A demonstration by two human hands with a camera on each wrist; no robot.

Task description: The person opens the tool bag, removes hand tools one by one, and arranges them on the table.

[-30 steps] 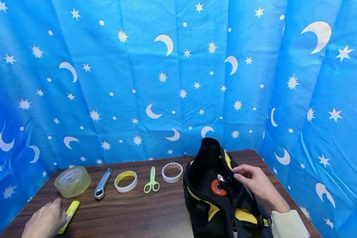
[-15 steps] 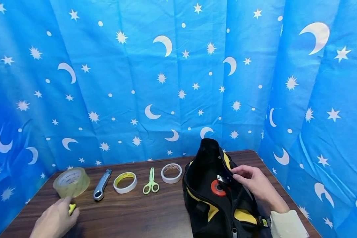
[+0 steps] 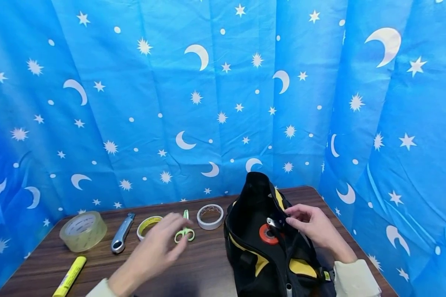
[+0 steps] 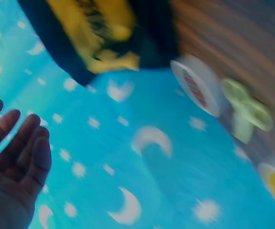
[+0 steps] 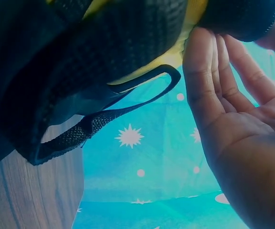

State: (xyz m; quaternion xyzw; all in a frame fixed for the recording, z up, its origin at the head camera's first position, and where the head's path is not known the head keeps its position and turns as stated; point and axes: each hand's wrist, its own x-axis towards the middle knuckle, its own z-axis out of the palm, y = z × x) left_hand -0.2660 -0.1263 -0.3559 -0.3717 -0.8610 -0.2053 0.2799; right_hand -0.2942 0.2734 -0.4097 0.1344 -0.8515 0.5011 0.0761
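In the head view my left hand (image 3: 156,249) is over the table beside the green scissors (image 3: 184,235), overlapping the roll of tape with a yellow core (image 3: 148,225). Its fingers are loosely bent, with nothing between them in the left wrist view. On the right, my right hand (image 3: 314,227) pinches the edge of the opening of a black and yellow backpack (image 3: 302,267). The bag gapes open; a red ring-shaped thing (image 3: 268,234) and a shiny metal piece (image 3: 272,223) show at its mouth. A yellow highlighter (image 3: 69,276) lies at the front left.
Along the back of the wooden table (image 3: 204,268) stand a clear packing tape roll (image 3: 83,233), a box cutter (image 3: 122,234) and a white tape roll (image 3: 209,225). A blue curtain (image 3: 163,103) with moons and stars encloses the back and sides.
My left hand was around the yellow highlighter, then left it on the table and swung right towards the scissors. My right hand keeps its hold on the backpack. The view has shifted slightly.
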